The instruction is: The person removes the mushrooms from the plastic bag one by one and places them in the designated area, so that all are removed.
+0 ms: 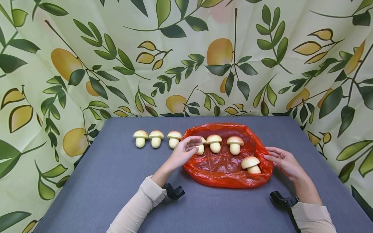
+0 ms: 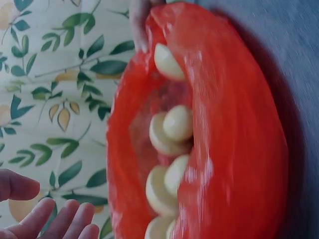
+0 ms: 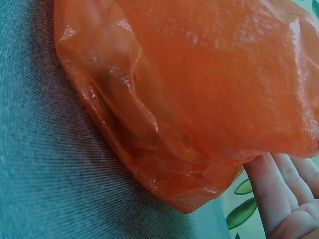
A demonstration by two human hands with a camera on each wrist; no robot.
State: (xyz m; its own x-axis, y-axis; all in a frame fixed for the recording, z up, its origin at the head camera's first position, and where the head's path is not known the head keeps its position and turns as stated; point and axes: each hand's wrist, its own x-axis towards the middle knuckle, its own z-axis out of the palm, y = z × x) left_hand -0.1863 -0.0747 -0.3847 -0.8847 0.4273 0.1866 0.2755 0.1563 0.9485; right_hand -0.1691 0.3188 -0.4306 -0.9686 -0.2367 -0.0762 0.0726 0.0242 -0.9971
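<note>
A red plastic bag (image 1: pixel 227 179) lies spread with its mouth up and several toy mushrooms (image 1: pixel 235 145) inside. Above its left rim, my left hand (image 1: pixel 185 150) hovers, partly covering one mushroom (image 1: pixel 201 146) in the bag. The left wrist view shows this hand's fingers (image 2: pixel 60 219) loosely extended and apart, with nothing between them. On the bag's right side, my right hand (image 1: pixel 287 163) touches the rim with fairly straight fingers. In the right wrist view the bag (image 3: pixel 199 89) hides the fingertips of that hand (image 3: pixel 286 196).
Left of the bag, three more toy mushrooms stand in a row on the grey tabletop (image 1: pixel 116 181): a left one (image 1: pixel 140 139), a middle one (image 1: pixel 156 139) and a right one (image 1: pixel 174 138). A leaf-patterned cloth (image 1: pixel 186 64) hangs behind the table.
</note>
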